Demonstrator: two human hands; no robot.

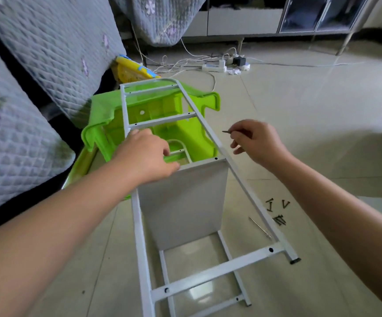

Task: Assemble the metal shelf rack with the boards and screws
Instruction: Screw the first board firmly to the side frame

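A white metal rack frame [210, 273] lies on its side on the tiled floor, its far end over a green plastic stool. A grey board [185, 202] stands upright between the two side frames. My left hand [146, 154] rests on the board's top edge beside the left rail, with its fingers curled over the edge. My right hand [256, 143] hovers just right of the right rail and pinches a dark screw [226, 132] between thumb and forefinger. Several loose dark screws [278, 213] lie on the floor to the right of the frame.
The green stool [206, 99] lies overturned under the frame's far end. A quilt-covered sofa [25, 110] fills the left side. A thin metal tool [259, 227] lies by the right rail. Power strips and white cables [226, 65] sprawl on the floor beyond.
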